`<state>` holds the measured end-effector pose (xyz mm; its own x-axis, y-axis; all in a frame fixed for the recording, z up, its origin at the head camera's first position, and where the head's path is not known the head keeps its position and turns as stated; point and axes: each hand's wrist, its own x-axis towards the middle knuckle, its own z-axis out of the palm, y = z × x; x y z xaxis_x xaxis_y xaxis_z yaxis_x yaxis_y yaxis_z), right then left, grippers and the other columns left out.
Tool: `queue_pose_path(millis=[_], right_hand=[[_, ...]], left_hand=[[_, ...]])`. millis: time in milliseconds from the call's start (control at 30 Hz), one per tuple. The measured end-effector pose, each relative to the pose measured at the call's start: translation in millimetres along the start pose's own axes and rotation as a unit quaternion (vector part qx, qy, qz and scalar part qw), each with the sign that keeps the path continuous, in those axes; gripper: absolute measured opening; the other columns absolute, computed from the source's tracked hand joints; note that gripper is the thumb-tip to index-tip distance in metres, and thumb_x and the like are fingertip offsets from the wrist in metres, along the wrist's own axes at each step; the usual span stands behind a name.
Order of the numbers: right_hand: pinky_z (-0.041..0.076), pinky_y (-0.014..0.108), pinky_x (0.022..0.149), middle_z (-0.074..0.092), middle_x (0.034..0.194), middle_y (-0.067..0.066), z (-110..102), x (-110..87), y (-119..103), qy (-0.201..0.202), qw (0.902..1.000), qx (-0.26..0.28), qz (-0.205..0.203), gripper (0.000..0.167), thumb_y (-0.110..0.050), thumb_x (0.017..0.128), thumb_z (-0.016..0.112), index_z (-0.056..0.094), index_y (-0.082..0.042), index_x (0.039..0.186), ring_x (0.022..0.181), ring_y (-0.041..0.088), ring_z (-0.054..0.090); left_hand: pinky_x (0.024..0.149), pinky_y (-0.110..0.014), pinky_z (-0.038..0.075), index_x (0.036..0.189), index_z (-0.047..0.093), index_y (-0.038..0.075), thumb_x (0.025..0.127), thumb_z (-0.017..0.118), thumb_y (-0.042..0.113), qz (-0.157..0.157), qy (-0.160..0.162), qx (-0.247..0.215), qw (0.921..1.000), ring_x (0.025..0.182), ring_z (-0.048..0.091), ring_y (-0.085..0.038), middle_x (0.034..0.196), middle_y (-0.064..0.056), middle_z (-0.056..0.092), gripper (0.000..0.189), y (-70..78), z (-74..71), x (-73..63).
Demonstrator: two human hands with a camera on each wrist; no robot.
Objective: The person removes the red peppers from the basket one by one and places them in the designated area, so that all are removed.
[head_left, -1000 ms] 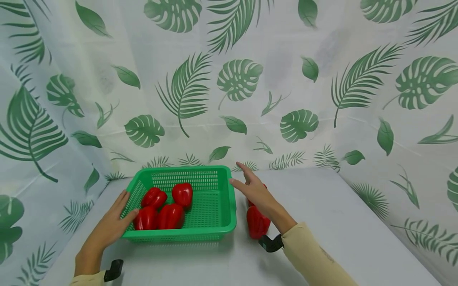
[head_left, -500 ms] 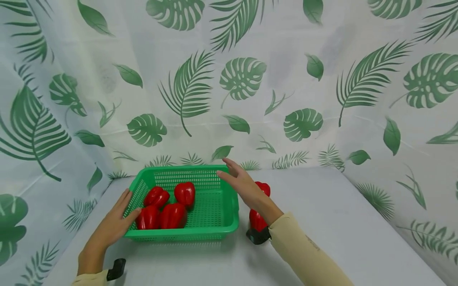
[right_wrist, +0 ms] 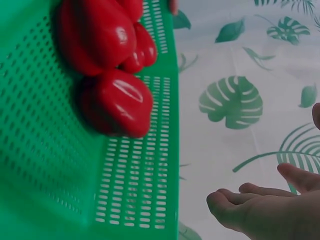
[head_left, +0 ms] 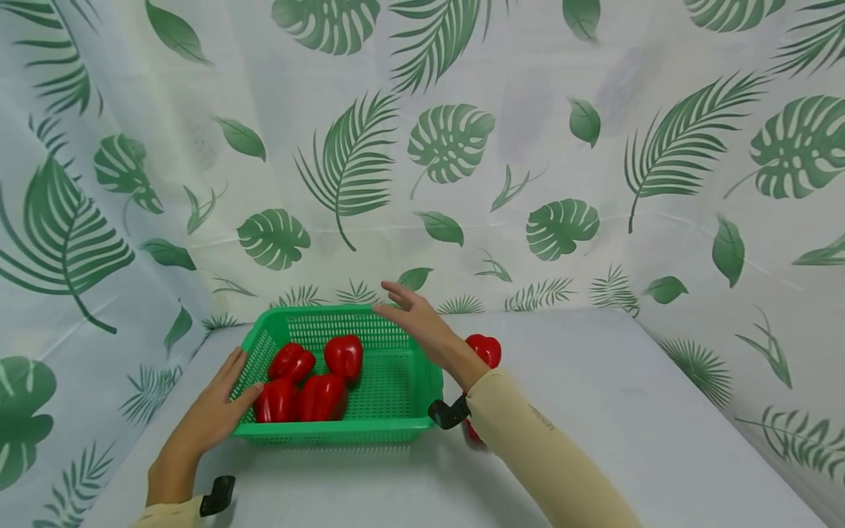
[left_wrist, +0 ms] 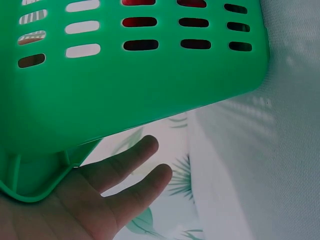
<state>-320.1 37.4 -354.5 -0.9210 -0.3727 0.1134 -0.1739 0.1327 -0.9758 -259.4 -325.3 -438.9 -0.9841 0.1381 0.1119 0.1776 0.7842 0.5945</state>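
Note:
A green plastic basket [head_left: 330,427] with slotted walls stands on the white table. Several red bell peppers [head_left: 322,398] lie together in its left half. My left hand [head_left: 213,411] rests at the basket's left rim, thumb over the edge; in the left wrist view, straight fingers [left_wrist: 132,202] extend past the outer wall. My right hand [head_left: 425,326] hovers over the basket's back right part, holding nothing, its fingers loosely extended. To the right of the basket is another red bell pepper [head_left: 485,350], and one more [head_left: 473,434] is mostly hidden behind my right sleeve.
The table [head_left: 594,411] reaches to the right of the basket. A white curtain [head_left: 462,242] printed with green leaves hangs behind and at both sides. Each wrist carries a small black camera [head_left: 449,413].
My right hand has moved left, from beside the basket's right rim to above its inside, holding nothing. The left hand has stayed at the left rim. The view has shifted slightly.

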Motion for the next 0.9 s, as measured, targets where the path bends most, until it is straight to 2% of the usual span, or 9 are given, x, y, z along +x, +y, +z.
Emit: queue_pose_path(millis=[200, 333, 900], right_hand=[[0.032, 0.062, 0.122, 0.037, 0.17, 0.016, 14.4, 17.0, 5.2, -0.007, 0.9998, -0.006, 0.016, 0.065, -0.034, 0.106, 0.065, 0.044, -0.016, 0.165, 0.157, 0.039, 0.031], [0.032, 0.06, 0.123, 0.038, 0.169, 0.017, 21.4, 25.3, 9.8, -0.017, 0.9995, 0.009, 0.024, 0.064, -0.031, 0.106, 0.066, 0.044, -0.014, 0.164, 0.155, 0.039, 0.033], [0.035, 0.059, 0.122, 0.041, 0.165, 0.021, 38.1, 53.9, 37.0, -0.025, 0.9976, -0.009, 0.065, 0.065, -0.031, 0.106, 0.069, 0.046, -0.008, 0.162, 0.152, 0.041, 0.038]], left_hand=[[0.113, -0.083, 0.022, 0.166, 0.017, -0.01, 0.111, 0.053, 0.041, 0.001, 0.001, -0.008, 1.0, 0.153, 0.016, -0.063, 0.173, -0.034, 0.009, 0.083, 1.1, 0.0, -2.3], [0.113, -0.083, 0.022, 0.166, 0.018, -0.01, 0.111, 0.053, 0.041, 0.001, 0.0, -0.008, 1.0, 0.153, 0.016, -0.062, 0.173, -0.034, 0.009, 0.083, 2.1, 0.0, -2.2], [0.115, -0.08, 0.023, 0.166, 0.018, -0.009, 0.11, 0.053, 0.039, -0.016, 0.008, -0.002, 0.9998, 0.154, 0.015, -0.061, 0.174, -0.032, 0.009, 0.082, 3.8, 1.8, -1.2]])
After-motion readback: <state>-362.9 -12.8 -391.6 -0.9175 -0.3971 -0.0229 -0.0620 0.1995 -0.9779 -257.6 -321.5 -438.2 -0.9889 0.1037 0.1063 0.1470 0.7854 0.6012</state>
